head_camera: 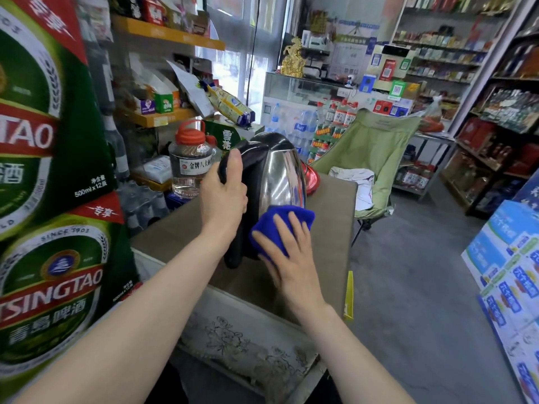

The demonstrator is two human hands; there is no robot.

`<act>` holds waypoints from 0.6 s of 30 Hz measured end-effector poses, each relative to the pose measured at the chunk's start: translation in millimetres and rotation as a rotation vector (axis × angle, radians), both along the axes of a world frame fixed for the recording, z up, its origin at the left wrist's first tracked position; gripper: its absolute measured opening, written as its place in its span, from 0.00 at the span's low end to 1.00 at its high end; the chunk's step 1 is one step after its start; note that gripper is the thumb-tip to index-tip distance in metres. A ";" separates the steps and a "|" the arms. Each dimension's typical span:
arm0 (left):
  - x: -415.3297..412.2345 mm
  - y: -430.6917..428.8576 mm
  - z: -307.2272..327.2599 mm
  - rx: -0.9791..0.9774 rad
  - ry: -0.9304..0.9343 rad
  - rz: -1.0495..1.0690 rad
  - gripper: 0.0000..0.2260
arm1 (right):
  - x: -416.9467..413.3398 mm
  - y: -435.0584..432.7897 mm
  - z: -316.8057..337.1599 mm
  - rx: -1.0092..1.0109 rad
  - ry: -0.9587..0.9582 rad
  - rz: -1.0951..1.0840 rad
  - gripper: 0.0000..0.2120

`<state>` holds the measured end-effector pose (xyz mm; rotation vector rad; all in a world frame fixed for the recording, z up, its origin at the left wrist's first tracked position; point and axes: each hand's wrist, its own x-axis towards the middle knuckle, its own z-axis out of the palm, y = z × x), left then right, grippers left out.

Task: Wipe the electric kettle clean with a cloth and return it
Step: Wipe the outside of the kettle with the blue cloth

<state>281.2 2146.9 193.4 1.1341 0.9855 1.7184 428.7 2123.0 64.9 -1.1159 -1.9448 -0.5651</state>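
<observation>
A steel electric kettle [281, 173] with a black handle and lid stands on a brown cardboard box top [329, 228] at the centre of the head view. My left hand [224, 191] is closed around the black handle at the kettle's left side. My right hand [287, 258] presses a folded blue cloth [281, 221] flat against the lower front of the kettle's steel body, fingers spread over the cloth. The kettle's base is hidden behind cloth and hand.
Stacked green beer cartons [49, 176] rise close on my left. A clear jug with a red cap [191, 158] and a red object [312, 177] sit behind the kettle. A green folding chair [376, 158] stands beyond the box. Blue-white cartons [507, 272] are at right.
</observation>
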 end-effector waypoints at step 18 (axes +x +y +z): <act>-5.5 -2.3 -12.4 -0.001 -0.004 -0.012 0.19 | -3.3 6.3 42.2 -0.295 1.084 -0.020 0.19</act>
